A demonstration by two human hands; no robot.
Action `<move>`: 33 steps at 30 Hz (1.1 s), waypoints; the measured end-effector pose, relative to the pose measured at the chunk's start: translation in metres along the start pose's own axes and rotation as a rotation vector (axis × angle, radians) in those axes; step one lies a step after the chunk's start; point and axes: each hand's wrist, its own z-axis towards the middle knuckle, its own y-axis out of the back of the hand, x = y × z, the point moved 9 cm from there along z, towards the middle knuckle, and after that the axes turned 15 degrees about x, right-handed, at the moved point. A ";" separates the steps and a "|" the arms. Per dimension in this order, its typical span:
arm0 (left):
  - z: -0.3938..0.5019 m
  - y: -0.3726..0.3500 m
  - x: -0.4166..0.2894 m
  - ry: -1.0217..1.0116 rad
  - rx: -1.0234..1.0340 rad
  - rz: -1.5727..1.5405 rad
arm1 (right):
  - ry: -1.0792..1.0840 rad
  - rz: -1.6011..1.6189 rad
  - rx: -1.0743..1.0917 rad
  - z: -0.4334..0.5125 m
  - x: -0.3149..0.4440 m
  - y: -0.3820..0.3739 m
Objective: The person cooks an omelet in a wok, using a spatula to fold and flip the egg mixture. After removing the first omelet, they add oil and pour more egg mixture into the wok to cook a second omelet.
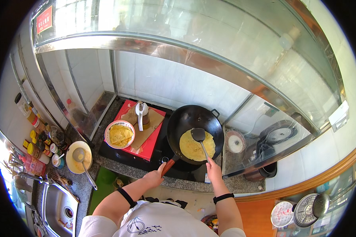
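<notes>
A black wok point(178, 127) stands on the cooktop, its wooden handle point(168, 167) gripped by my left hand point(155, 177). In the wok lies a round yellow pancake point(187, 145). My right hand point(214, 171) holds a spatula point(204, 148), whose dark blade rests over the pancake's upper part. Left of the wok, a white bowl with a red rim point(107, 141) holds folded yellow pancakes point(120, 135). Beside that bowl is an oil dispenser point(142, 114) with a white handle, on brown cardboard point(140, 144) over a red board point(161, 114).
A bowl of batter point(87, 167) with a ladle point(85, 170) stands at the left, near seasoning jars point(32, 149) and a steel sink point(52, 204). Glass panels point(237, 130) enclose the cooktop's back and sides. A dark pot point(256, 174) is beyond the right panel.
</notes>
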 end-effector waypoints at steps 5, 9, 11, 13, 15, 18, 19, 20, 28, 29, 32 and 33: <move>-0.001 0.001 -0.002 0.001 0.016 -0.007 | -0.105 -0.074 0.038 -0.002 -0.015 -0.002; -0.003 0.001 -0.003 -0.005 0.016 -0.012 | -0.074 -0.096 0.006 0.002 -0.022 -0.006; -0.003 0.002 -0.002 -0.006 0.018 -0.012 | -0.019 0.023 -0.070 0.002 -0.024 -0.004; -0.003 0.003 -0.002 -0.010 0.012 -0.007 | -0.021 0.209 -0.067 0.004 -0.031 -0.008; -0.002 0.003 -0.002 -0.004 0.007 -0.010 | -0.102 0.471 0.041 0.003 -0.042 -0.026; 0.000 0.000 0.000 0.007 0.014 -0.010 | -0.112 0.547 0.178 -0.002 -0.035 -0.051; 0.001 0.000 0.000 0.004 0.016 -0.010 | -0.131 0.551 0.230 -0.005 -0.033 -0.059; 0.002 -0.001 0.001 0.007 0.020 -0.012 | -0.128 0.521 0.249 -0.006 -0.029 -0.064; 0.003 -0.001 0.000 -0.038 -0.023 -0.011 | -0.050 0.226 0.170 -0.019 0.007 -0.048; 0.003 0.000 0.001 -0.031 -0.014 -0.016 | -0.071 0.176 0.187 -0.021 0.009 -0.044; 0.004 0.000 0.001 -0.032 -0.009 -0.012 | 0.010 0.282 0.060 -0.026 0.020 -0.024; 0.004 0.000 0.001 -0.040 -0.013 -0.021 | 0.006 0.372 0.020 -0.029 0.018 -0.019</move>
